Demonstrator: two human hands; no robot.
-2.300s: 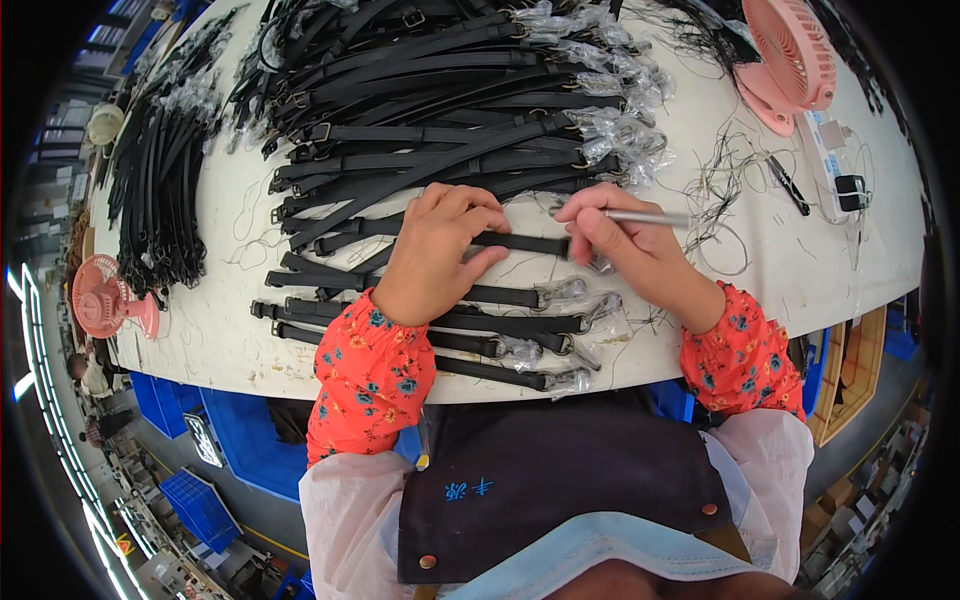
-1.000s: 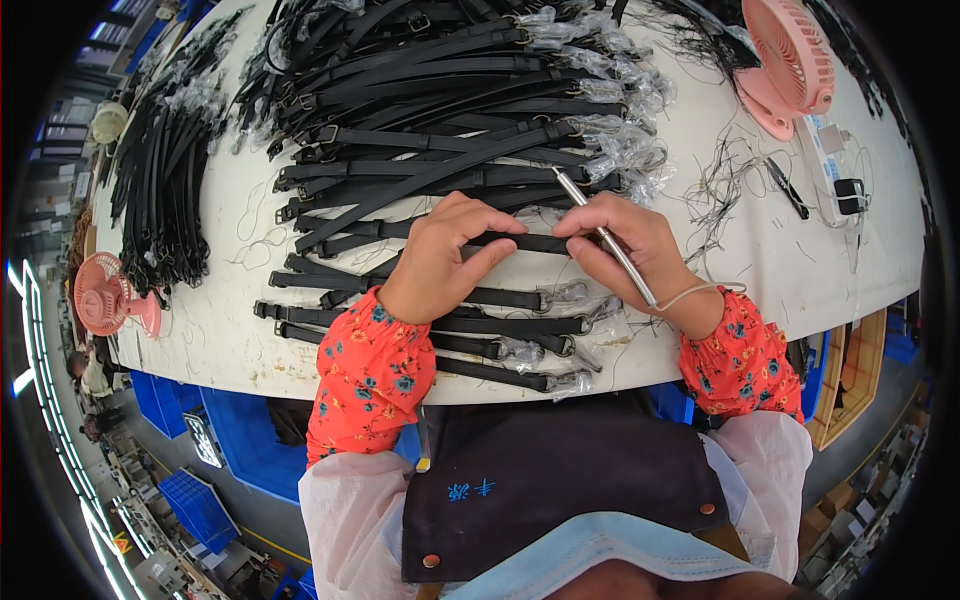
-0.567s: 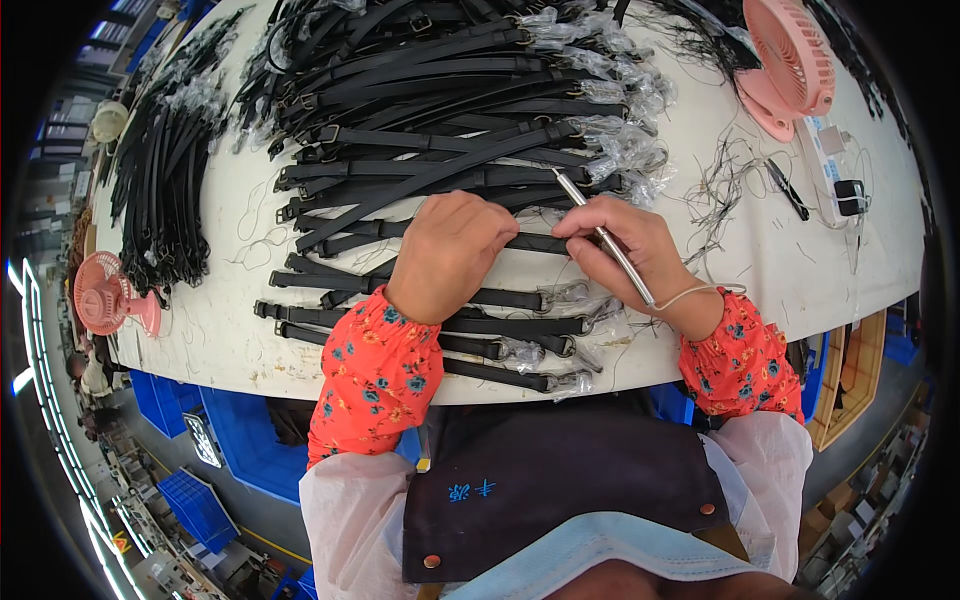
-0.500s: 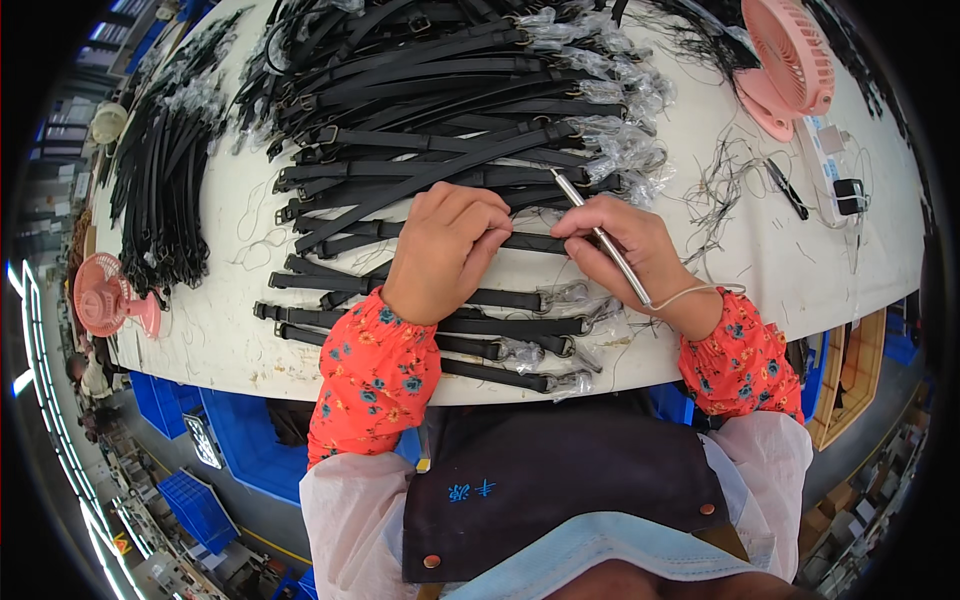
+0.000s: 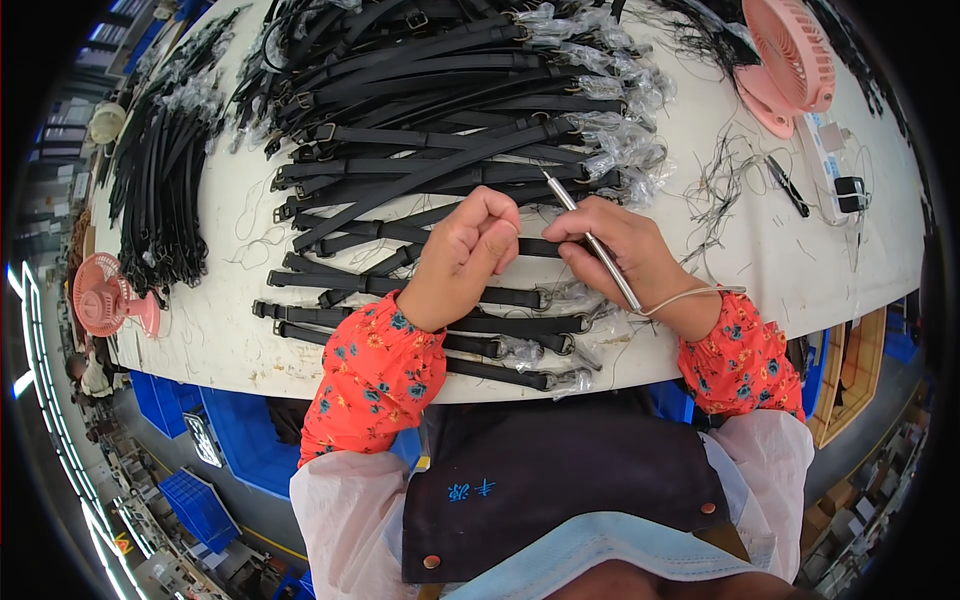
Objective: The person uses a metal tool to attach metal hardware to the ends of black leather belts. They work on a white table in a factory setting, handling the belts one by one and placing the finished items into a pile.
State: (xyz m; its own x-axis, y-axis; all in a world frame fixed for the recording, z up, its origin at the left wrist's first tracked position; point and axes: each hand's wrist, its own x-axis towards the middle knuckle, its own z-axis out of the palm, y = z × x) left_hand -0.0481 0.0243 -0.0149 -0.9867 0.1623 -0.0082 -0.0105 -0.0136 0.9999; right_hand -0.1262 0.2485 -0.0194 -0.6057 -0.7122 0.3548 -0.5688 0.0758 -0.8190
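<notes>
While the black strap [image 5: 535, 246] lies flat across the white surface [image 5: 200, 340] just below the big heap of straps [image 5: 440, 110], both hands work on the short stretch of it that shows between them. The left hand [image 5: 470, 250] is curled into a loose fist, knuckles up, pressing and pinching the strap from above; the right hand [image 5: 620, 250] grips a thin metal tool [image 5: 592, 240] like a pen, its point angled up and away toward the clear plastic wrapping [image 5: 620, 150] on the strap ends. Doing this well seems to call for the left hand keeping the strap pinned and taut, so the tool tip can work at one spot without the strap sliding. A pale cord [image 5: 690, 295] runs from the tool's rear over the right wrist. Both forearms, in red flowered sleeves [image 5: 375, 375], rest on the near edge. More finished straps lie in rows under the wrists; a pink fan [image 5: 790, 60] stands far right.
</notes>
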